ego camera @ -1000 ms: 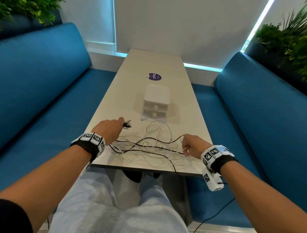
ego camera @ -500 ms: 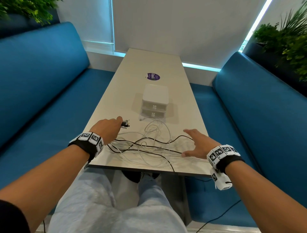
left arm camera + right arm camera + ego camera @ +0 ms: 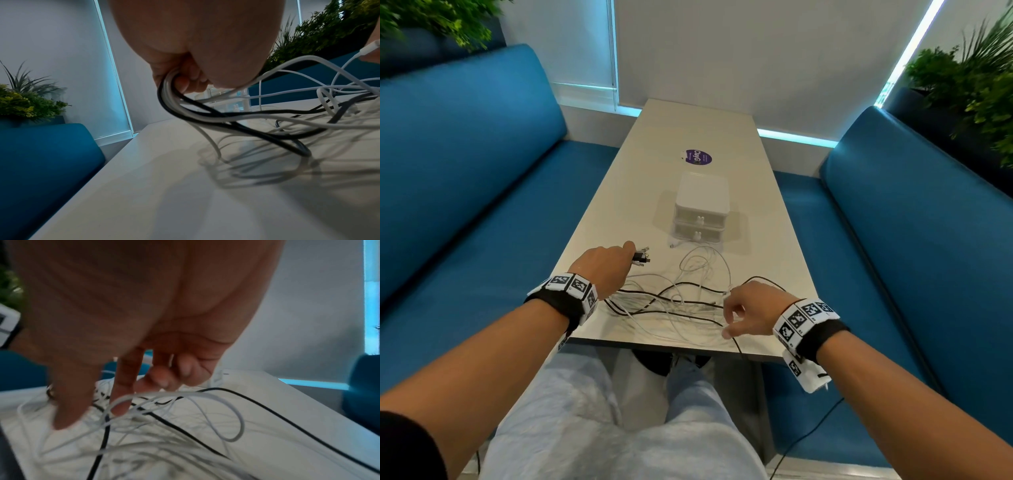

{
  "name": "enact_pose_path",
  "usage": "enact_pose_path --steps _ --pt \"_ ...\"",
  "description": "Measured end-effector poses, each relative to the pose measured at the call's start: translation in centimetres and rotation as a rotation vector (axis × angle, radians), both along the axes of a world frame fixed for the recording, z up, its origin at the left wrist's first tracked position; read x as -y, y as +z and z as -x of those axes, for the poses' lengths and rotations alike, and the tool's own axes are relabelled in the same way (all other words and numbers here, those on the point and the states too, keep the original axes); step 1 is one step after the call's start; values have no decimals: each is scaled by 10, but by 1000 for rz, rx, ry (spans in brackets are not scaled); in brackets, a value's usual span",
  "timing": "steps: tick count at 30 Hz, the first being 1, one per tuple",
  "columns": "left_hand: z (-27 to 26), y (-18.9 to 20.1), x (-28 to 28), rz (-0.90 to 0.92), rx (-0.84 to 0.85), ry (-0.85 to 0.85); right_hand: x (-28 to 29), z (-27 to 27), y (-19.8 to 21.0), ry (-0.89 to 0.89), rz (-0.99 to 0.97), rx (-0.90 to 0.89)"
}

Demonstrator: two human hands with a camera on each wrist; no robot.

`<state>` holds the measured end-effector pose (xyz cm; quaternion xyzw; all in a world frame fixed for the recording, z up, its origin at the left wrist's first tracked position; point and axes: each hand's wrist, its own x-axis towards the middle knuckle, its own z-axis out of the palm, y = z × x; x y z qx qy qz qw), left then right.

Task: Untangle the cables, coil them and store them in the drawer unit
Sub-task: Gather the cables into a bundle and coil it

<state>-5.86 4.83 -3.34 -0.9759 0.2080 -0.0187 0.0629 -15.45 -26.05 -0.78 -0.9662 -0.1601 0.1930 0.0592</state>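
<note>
Right hand (image 3: 753,306) had moved onto the cables (image 3: 674,301) in front of the drawers (image 3: 702,202), thumb and forefinger apart, other fingers (image 3: 162,378) curled; left hand (image 3: 604,265) curled tight round several ends.

We see soft light from cyan strips (image 3: 796,138) beyond the table (image 3: 756,205), cables (image 3: 678,303) shadowing it faintly, wrist views blurred, edges bowed.

Left hand (image 3: 604,265) fisted round cables (image 3: 674,301), forearm stretched forward; right hand (image 3: 751,308) hovers palm-down, fingers half-curled, index pointing down, grip unclear.
</note>
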Motion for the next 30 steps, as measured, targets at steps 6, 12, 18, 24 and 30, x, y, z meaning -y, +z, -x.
enact_pose_path --steps 6,12,18,24,30 --pt "0 3 -3 4 -7 5 17 -8 -3 -113 262 -7" --pt "-2 5 -8 23 -12 48 83 -1 19 -424 591 84" --pt "-3 5 -10 14 -6 71 103 10 22 -610 656 141" --pt "-3 12 10 171 36 63 45 1 13 -351 102 144" --pt "-2 25 18 407 74 73 -40 -9 -1 -24 -250 245"
